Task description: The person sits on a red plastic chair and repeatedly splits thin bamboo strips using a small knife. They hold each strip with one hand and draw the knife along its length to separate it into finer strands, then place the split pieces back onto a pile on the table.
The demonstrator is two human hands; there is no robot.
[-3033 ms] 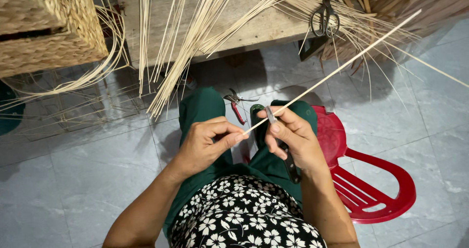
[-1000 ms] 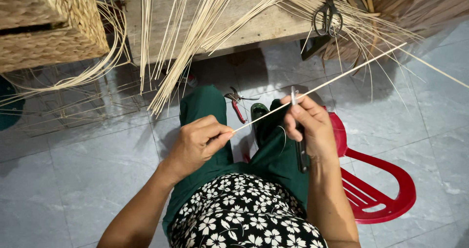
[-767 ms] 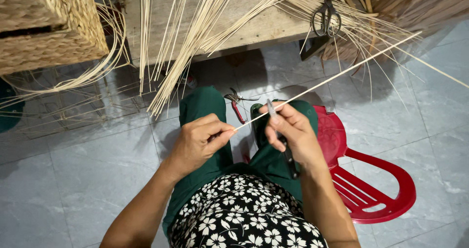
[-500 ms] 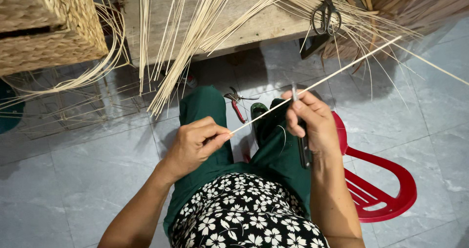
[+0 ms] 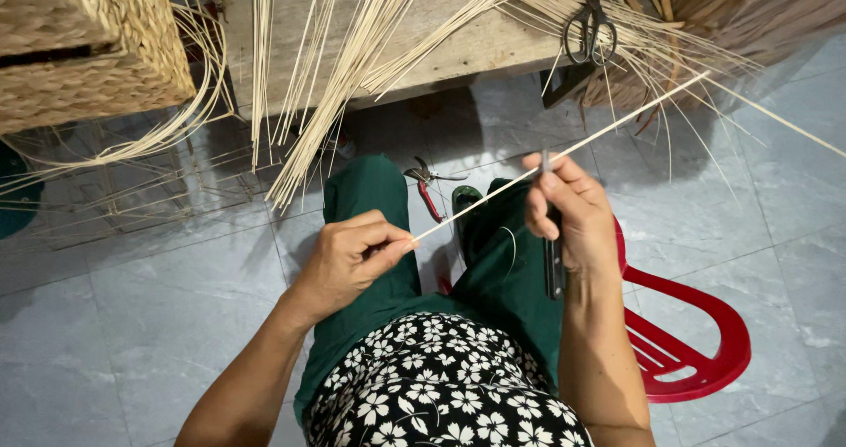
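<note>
Grey tiled floor [image 5: 159, 324]; left hand [image 5: 348, 262] pinches the thin pale cane strip [image 5: 617, 123]; right hand [image 5: 568, 209], gripping a dark-handled knife [image 5: 553, 266], has slid farther along it.

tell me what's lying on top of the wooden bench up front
On the wooden bench lie loose pale rattan strips, fanning over its front edge, and dark scissors. The strips cover much of the benchtop, so anything beneath them cannot be seen.

Pale grey floor tiles [image 5: 159, 324] fill the lower part of the view, with soft, even light and faint shadows. At twelve o'clock a worn wooden bench [image 5: 476, 42] carries loose cane strips [image 5: 352, 68] and black scissors [image 5: 589, 33]. A woven basket [image 5: 88, 51] sits at ten o'clock. A red plastic stool [image 5: 696, 341] stands at four o'clock, and red-handled pliers [image 5: 429, 187] lie near centre.
</note>
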